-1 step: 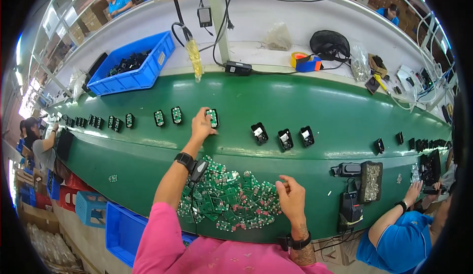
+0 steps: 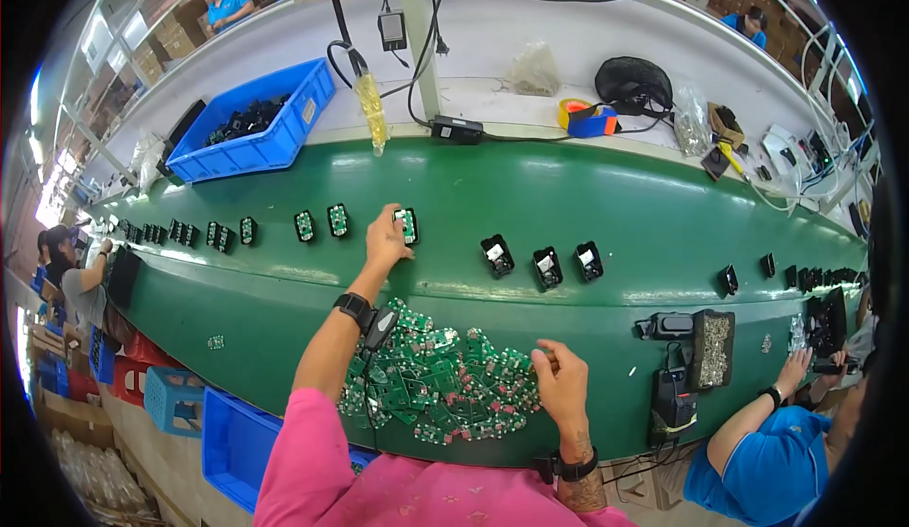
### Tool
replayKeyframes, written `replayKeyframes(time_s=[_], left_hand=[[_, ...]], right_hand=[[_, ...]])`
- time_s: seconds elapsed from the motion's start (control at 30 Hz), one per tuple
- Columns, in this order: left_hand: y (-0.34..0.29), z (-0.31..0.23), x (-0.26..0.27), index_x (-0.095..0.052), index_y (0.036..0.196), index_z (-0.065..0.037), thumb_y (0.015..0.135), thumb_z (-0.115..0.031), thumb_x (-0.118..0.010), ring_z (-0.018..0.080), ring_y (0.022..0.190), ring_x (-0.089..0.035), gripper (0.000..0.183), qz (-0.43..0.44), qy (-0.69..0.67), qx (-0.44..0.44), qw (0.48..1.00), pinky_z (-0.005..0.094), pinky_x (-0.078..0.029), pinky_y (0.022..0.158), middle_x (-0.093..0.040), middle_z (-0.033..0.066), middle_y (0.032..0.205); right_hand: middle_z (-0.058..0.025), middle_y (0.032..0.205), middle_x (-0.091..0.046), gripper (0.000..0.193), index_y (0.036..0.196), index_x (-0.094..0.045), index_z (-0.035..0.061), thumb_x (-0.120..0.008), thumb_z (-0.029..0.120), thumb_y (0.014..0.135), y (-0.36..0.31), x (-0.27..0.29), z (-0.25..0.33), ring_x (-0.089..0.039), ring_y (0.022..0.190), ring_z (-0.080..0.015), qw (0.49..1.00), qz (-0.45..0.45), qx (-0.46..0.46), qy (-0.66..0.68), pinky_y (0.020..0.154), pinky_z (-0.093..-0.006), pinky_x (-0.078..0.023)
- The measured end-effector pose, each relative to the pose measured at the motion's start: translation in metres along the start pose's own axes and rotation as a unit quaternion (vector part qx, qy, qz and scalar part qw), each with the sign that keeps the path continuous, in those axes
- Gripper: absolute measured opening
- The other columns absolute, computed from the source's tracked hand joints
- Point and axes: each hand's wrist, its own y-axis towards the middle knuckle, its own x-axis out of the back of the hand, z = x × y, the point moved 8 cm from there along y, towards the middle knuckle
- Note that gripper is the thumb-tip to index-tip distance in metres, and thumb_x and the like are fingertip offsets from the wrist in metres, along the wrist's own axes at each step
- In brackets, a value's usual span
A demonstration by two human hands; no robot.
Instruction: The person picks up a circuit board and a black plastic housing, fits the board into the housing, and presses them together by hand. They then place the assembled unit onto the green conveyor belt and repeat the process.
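Note:
My left hand (image 2: 385,239) reaches across the green bench and grips the side of a small black case (image 2: 415,235) with a green circuit board (image 2: 407,222) set in it. At the right edge of a heap of loose green circuit boards (image 2: 426,375), my right hand (image 2: 562,377) hovers with thumb and fingers loosely apart, and nothing shows in it. Left of my left hand stand two more cases with boards, a near one (image 2: 338,220) and a farther one (image 2: 304,226). To the right sit three black cases (image 2: 547,268) with white parts inside.
A blue crate (image 2: 256,153) of black parts stands at the back left. A yellow-wrapped tool (image 2: 373,115) hangs above the bench. On the right lie a tray of small metal parts (image 2: 712,349) and a black device (image 2: 673,396). A co-worker in blue (image 2: 767,461) works at the right.

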Motion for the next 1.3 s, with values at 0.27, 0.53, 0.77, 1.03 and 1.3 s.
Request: replayKeyframes(time_s=[0.27, 0.53, 0.77, 1.03, 1.3], left_hand=[[-0.089, -0.094, -0.018, -0.054, 0.126, -0.002, 0.074, -0.029, -0.074, 0.0409, 0.117, -0.054, 0.062, 0.018, 0.309, -0.221, 0.925, 0.0459, -0.046, 0.098, -0.054, 0.0239, 0.127], [-0.102, -0.066, -0.161, -0.031, 0.143, 0.001, 0.051, -0.024, -0.090, 0.0473, 0.110, -0.057, 0.113, 0.224, 0.193, -0.187, 0.937, 0.0501, -0.051, 0.090, -0.046, 0.0304, 0.132], [-0.075, -0.069, -0.134, -0.045, 0.128, -0.001, 0.053, -0.021, -0.080, 0.0460, 0.090, -0.062, 0.086, 0.070, 0.204, -0.207, 0.954, 0.0495, -0.053, 0.075, -0.062, 0.0233, 0.101], [-0.199, -0.158, -0.073, -0.062, 0.108, -0.006, 0.068, -0.022, -0.073, 0.0368, 0.084, -0.058, 0.044, 0.159, 0.075, -0.316, 0.932, 0.0463, -0.046, 0.078, -0.063, 0.0165, 0.088], [-0.238, -0.120, -0.059, -0.058, 0.095, -0.008, 0.056, -0.023, -0.078, 0.0394, 0.077, -0.058, 0.047, 0.062, 0.076, -0.313, 0.945, 0.0476, -0.042, 0.068, -0.065, 0.0123, 0.081]], right_hand=[[-0.0172, 0.093, -0.066, 0.027, 0.091, -0.068, 0.0036, -0.070, 0.030, 0.084, 0.021, -0.075, 0.057, -0.062, 0.090, -0.0368, 0.950, 0.177, 0.152, -0.210, 0.078, -0.0456, -0.050], [-0.0312, 0.089, -0.064, 0.041, 0.098, -0.062, -0.0072, -0.067, 0.032, 0.088, 0.025, -0.094, 0.031, -0.061, 0.081, -0.0473, 0.940, 0.230, 0.185, -0.171, 0.075, -0.0471, -0.050], [-0.0074, 0.082, -0.060, 0.021, 0.092, -0.061, 0.0001, -0.068, 0.020, 0.090, 0.060, -0.085, 0.001, -0.052, 0.069, -0.0203, 0.968, 0.205, 0.136, 0.059, 0.066, -0.0349, -0.047], [-0.0079, 0.107, -0.063, 0.030, 0.119, -0.055, 0.0048, -0.063, 0.020, 0.094, 0.067, -0.045, -0.014, -0.060, 0.089, -0.0180, 0.870, 0.191, -0.061, 0.450, 0.074, -0.0285, -0.049], [-0.0153, 0.121, -0.059, 0.034, 0.127, -0.054, 0.0035, -0.059, 0.016, 0.096, 0.073, -0.070, -0.032, -0.059, 0.102, -0.0258, 0.860, 0.310, 0.013, 0.406, 0.086, -0.0398, -0.049]])
